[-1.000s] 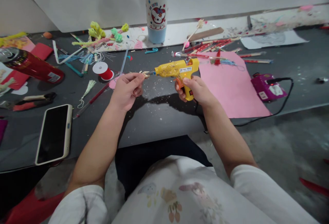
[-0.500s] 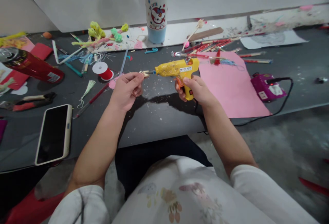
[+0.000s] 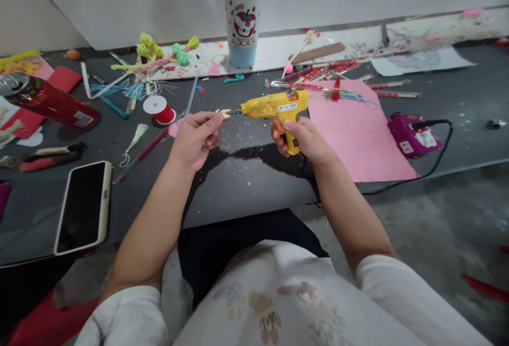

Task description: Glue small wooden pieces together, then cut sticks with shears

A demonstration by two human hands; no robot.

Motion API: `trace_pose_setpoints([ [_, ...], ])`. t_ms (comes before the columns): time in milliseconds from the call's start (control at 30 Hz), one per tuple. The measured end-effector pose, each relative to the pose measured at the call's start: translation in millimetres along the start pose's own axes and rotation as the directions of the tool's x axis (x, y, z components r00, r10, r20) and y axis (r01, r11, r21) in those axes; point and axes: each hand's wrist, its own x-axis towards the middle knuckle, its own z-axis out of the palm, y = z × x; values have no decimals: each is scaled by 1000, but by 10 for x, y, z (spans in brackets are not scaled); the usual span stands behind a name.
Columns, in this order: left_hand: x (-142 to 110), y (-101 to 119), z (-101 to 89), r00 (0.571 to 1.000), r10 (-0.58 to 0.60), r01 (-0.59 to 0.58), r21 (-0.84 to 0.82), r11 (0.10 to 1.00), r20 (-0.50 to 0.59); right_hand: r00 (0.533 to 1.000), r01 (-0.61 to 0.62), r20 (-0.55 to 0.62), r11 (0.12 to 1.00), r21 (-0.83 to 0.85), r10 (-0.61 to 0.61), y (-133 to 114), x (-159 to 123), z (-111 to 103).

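- Pointing toward the left hand [image 3: 196,142], the yellow glue gun [image 3: 272,106] is gripped by its handle in the right hand [image 3: 298,136], with fingers curled at the orange trigger [image 3: 277,125].
- A small pale piece [image 3: 225,114] is pinched between the left thumb and fingertips — near the nozzle [image 3: 235,112]; whether the two touch cannot be told.
- Pale crumbs [image 3: 246,155] are scattered on the dark table [image 3: 230,192] below.
- The pink sheet [image 3: 358,134] is laid out right of the gun.

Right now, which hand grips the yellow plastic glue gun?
The right hand: its fingers wrap the glue gun, while the left hand pinches small pale pieces.
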Motion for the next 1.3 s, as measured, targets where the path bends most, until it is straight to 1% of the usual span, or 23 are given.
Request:
trace_pose_setpoints([
  [167, 2, -13, -1, 1000, 17, -18, 13, 1000, 26, 1000, -21, -4, 1000, -9, 21, -7, -4, 3],
  [700, -3, -6, 7, 999, 17, -18, 39, 999, 28, 1000, -26, -8, 1000, -5, 26, -11, -11, 12],
  [1000, -9, 26, 13, 1000, 10, -10, 22, 1000, 10, 1000, -4, -8, 1000, -6, 4, -6, -11, -4],
  [1200, -16, 35, 29, 999, -5, 7, 64, 998, -40, 1000, -17, -19, 1000, -23, 16, -15, -20, 0],
  [1300, -13, 31, 26, 999, 5, -2, 66, 998, -45, 1000, -22, -19, 999, -26, 21, -18, -19, 1],
])
